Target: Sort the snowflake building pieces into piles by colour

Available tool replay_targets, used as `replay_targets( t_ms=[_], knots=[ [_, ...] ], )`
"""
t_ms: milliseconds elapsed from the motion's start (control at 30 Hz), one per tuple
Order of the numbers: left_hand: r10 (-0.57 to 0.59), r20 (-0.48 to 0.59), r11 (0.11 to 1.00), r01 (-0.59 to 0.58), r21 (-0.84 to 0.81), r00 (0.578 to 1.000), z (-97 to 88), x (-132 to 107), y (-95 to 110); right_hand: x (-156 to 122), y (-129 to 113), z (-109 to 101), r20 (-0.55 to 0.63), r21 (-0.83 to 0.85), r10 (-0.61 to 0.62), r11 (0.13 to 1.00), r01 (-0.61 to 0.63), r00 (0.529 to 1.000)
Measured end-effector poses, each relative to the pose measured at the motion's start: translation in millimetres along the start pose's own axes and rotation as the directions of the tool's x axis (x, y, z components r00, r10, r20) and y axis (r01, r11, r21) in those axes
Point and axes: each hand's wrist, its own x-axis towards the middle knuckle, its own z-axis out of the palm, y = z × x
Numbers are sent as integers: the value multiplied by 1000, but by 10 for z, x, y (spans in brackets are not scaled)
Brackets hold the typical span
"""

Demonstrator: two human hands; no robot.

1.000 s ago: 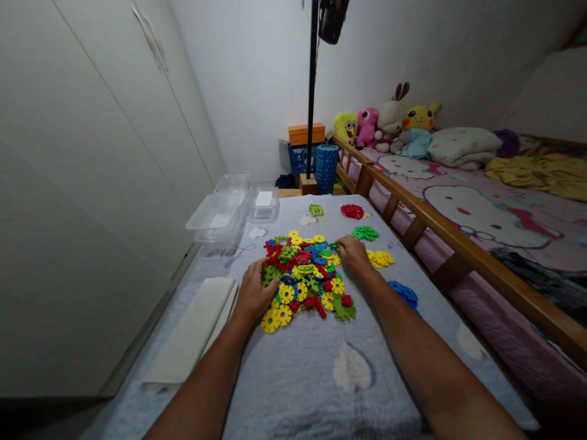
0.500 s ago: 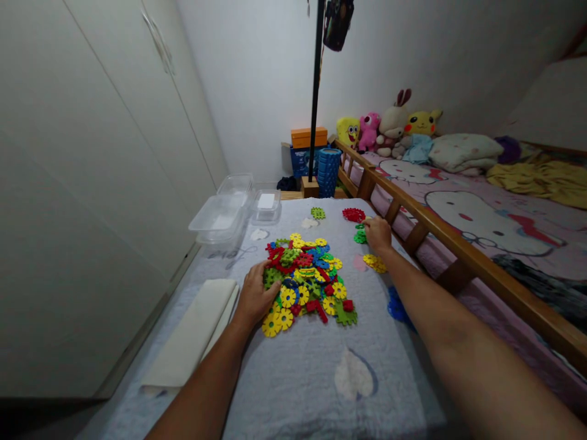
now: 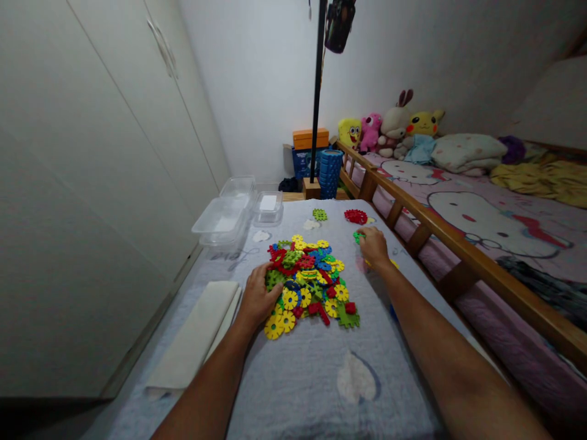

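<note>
A mixed heap of plastic snowflake discs and notched building pieces [image 3: 306,287] lies on the cloth in red, yellow, green and blue. At its left edge rests my left hand [image 3: 260,296], thumb and fingers apart, touching a lime-green notched piece [image 3: 274,279]. To the heap's right, my right hand [image 3: 373,247] reaches down with curled fingers at a small group of green discs [image 3: 357,237]. Its fingertips are partly hidden, so what they hold cannot be made out. Beyond it sits a cluster of red discs [image 3: 356,216]. Yellow and blue discs are mostly covered by my right hand and forearm.
Clear plastic boxes [image 3: 220,220] stand at the back left. A folded cream cloth [image 3: 197,336] lies at the left. One lime-green piece [image 3: 320,214] lies at the far side. A wooden bed rail [image 3: 413,223] runs along the right, and a black pole [image 3: 317,104] rises behind.
My right hand has come slightly nearer and now covers more of the green discs. My right forearm now hides most of the yellow and blue ones. The left hand stays at the heap.
</note>
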Motion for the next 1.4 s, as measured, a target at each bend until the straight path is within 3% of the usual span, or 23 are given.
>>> replay_targets(
  t_ms=[200, 433, 733, 1033, 1200, 1400],
  knots=[
    [2, -53, 1000, -2, 4, 999, 13, 7, -6, -213, -424, 288, 199, 224, -204, 962, 158, 959],
    [-2, -66, 1000, 4, 19, 998, 27, 9, -8, -286, -645, 493, 282, 171, -168, 978, 123, 945],
    [-25, -32, 1000, 25, 11, 999, 12, -6, 24, -273, -597, 516, 179, 255, -149, 962, 100, 973],
    [4, -38, 999, -2, 37, 999, 41, 8, -16, -328, -672, 520, 175, 165, -144, 980, 115, 974],
    [5, -27, 999, -4, 45, 1000, 31, 7, -17, -278, -588, 329, 114, 129, -173, 979, 158, 978],
    [0, -14, 999, 0, 55, 1000, 31, 7, -12, -221, -89, -287, 195, 18, -147, 989, 147, 970]
  ],
)
